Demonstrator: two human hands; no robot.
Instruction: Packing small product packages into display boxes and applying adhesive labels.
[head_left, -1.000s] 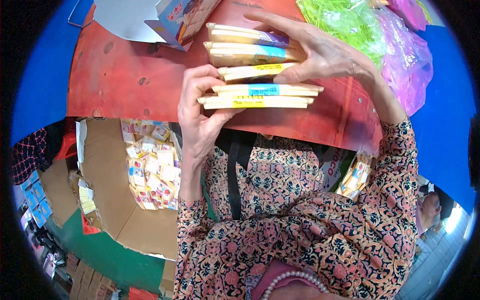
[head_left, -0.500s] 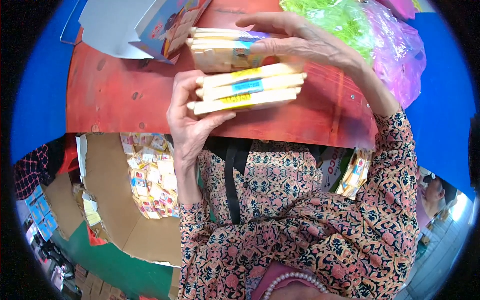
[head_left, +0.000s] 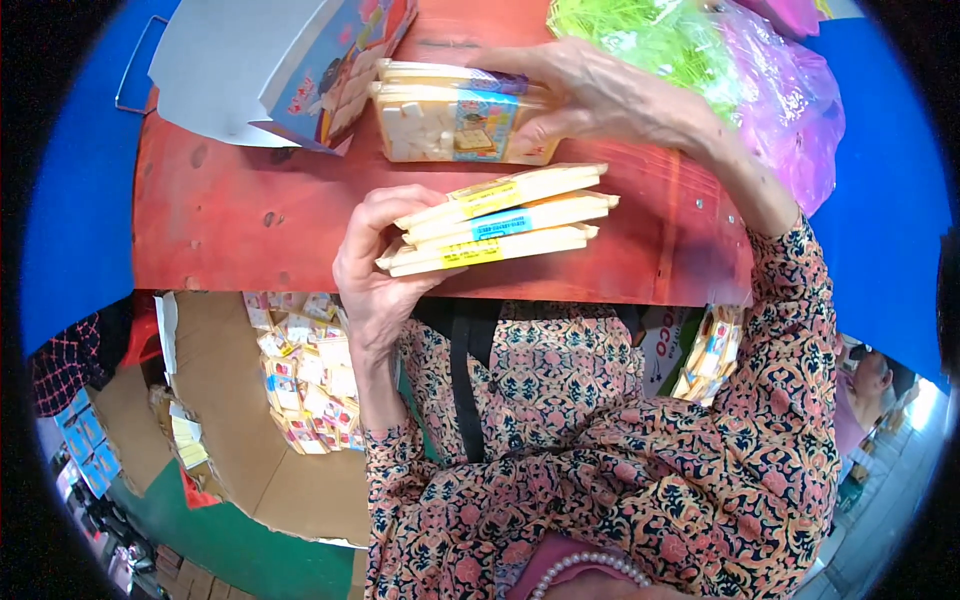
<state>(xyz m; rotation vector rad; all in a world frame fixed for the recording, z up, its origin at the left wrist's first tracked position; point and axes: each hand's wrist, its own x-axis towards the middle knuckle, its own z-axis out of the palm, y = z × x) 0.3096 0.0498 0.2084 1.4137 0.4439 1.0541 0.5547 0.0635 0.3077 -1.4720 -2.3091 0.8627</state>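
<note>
Packets [head_left: 510, 222] sit pinched in the left hand [head_left: 372, 260], another stack [head_left: 430, 125] in the right hand [head_left: 610, 95] near a printed box [head_left: 335, 75].

In the left hand [head_left: 375, 262], a slightly fanned stack of flat cream packets [head_left: 495, 222] with yellow and blue labels, slanting up rightward. Beyond, in the right hand [head_left: 535, 95], a bundle of similar packets [head_left: 428, 132] with blue-labelled broad face showing.

Tabletop [head_left: 230, 240] red. Packets [head_left: 512, 222] cream, banded yellow and blue. Blouse [head_left: 560, 365] floral: pink, black, cream. Plastic bag [head_left: 790, 110] purple. Carton [head_left: 215, 400] brown.
</note>
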